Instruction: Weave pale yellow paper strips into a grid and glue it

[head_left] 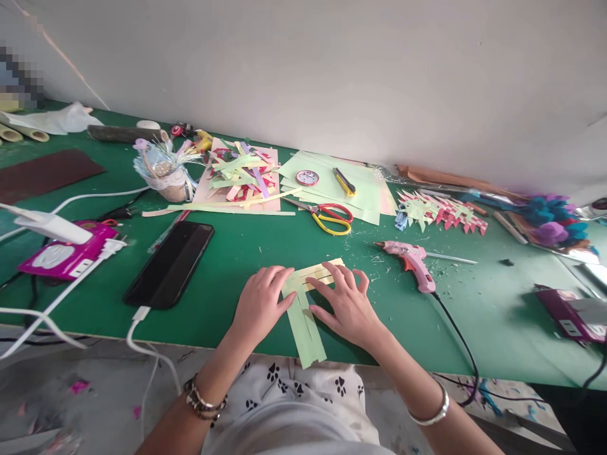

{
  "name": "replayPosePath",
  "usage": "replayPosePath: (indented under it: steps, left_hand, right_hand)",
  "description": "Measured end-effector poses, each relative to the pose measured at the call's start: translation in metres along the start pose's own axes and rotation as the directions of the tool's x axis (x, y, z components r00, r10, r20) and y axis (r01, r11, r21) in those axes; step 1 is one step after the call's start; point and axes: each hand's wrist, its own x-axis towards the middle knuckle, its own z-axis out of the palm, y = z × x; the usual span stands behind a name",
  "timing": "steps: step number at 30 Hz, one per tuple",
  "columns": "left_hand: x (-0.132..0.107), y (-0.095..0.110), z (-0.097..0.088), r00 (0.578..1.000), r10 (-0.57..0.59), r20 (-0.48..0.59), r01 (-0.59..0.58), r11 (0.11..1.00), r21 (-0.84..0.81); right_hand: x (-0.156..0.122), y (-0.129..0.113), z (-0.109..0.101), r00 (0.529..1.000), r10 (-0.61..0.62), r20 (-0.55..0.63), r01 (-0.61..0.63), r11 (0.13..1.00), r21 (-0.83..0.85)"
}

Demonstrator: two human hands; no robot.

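Note:
Near the front edge of the green table point(246, 253), several pale green and yellow paper strips point(306, 316) lie crossed in a weave. My left hand point(260, 303) rests on their left side with fingers curled down, fingertips pressing the strips. On the right, my right hand point(346, 303) lies with fingers spread flat, pressing the yellow strips. The long green strips reach toward me and hang over the table's edge.
A black phone point(171, 262) on a white cable lies to the left, next to a pink power strip point(66, 256). A pink glue gun point(412, 262) lies to the right. Behind are red-yellow scissors point(332, 218), a utility knife point(344, 181), paper sheets, cut strips and woven pieces point(443, 212).

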Motion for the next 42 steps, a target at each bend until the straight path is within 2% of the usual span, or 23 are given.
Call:
replayPosePath:
  steps: [26, 42]
  left_hand:
    - [0.0, -0.002, 0.001, 1.0, 0.015, -0.026, -0.015, 1.0, 0.012]
    - [0.0, -0.001, 0.0, 1.0, -0.007, -0.01, 0.007, 1.0, -0.006]
  right_hand:
    - [-0.007, 0.03, -0.004, 0.988, 0.136, -0.07, -0.139, 0.99, -0.034]
    - [-0.007, 0.035, -0.001, 0.976, 0.159, -0.146, -0.174, 0.981, -0.091]
